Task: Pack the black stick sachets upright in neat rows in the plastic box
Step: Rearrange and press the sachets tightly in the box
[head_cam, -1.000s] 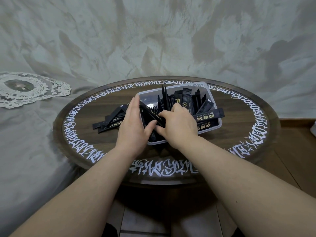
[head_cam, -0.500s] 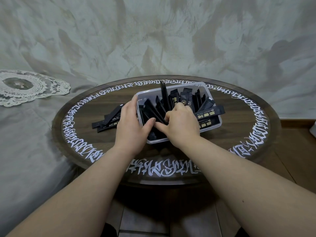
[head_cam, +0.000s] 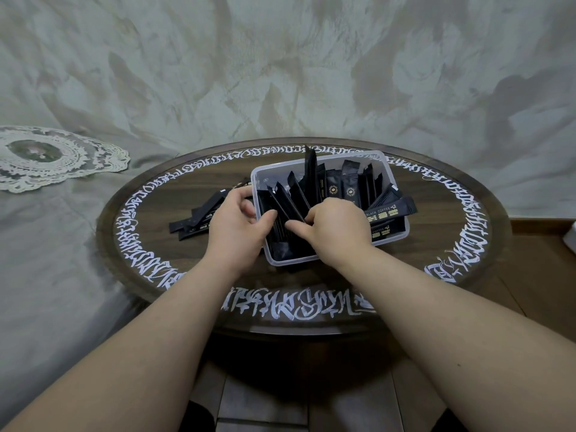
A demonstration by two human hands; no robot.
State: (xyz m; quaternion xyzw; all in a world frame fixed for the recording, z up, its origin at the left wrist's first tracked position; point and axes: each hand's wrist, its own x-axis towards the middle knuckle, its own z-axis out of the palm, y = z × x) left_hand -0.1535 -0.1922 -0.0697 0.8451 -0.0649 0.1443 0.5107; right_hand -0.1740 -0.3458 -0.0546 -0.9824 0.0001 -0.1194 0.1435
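Bare forearms nearest. Left hand and right hand both pinch leaning black sachets at near-left end of plastic box on round table. Beyond, loose sachets outside box. Risk: unsupported row fans over once released.

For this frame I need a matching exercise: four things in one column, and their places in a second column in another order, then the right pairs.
Things
1. plastic box
2. loose sachets
3. lace doily
4. left hand

Places
A. on the grey cloth, far left, off the round table
B. at the box's left wall, thumb inside against the sachets
C. flat on the table, left of the box
D. near the middle of the table, holding leaning sachets

Pairs: 1-D, 2-C, 3-A, 4-B
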